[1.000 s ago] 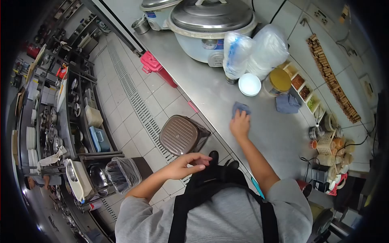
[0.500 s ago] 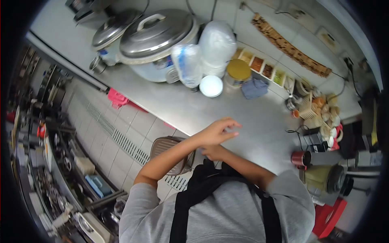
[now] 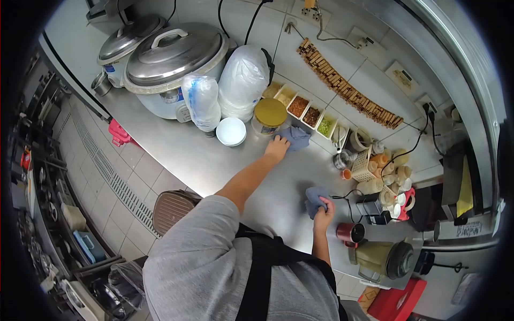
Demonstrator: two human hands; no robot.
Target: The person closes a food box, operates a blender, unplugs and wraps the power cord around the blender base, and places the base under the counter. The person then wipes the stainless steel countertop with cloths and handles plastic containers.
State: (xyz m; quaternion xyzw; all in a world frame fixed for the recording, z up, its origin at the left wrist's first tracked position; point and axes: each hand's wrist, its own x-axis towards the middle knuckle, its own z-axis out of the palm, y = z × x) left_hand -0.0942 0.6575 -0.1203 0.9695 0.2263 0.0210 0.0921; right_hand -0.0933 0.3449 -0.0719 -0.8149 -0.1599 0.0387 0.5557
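My left hand is on the near edge of a folded blue-grey cloth, beside the jar with a yellow lid; its fingers are bent onto the fabric. Farther right, my right hand grips a second blue-grey cloth over the steel counter. A white bowl stands left of the jar. Behind the folded cloth runs a row of small trays with red and green contents.
Large rice cooker and bagged containers stand at the back left. A red cup, blender and bottle basket are at the right. A brown stool is below the counter's front edge.
The view has shifted right. My left hand has reached across the counter to the folded cloth. My right hand, near my body half a second ago, has moved out to the right with its cloth.
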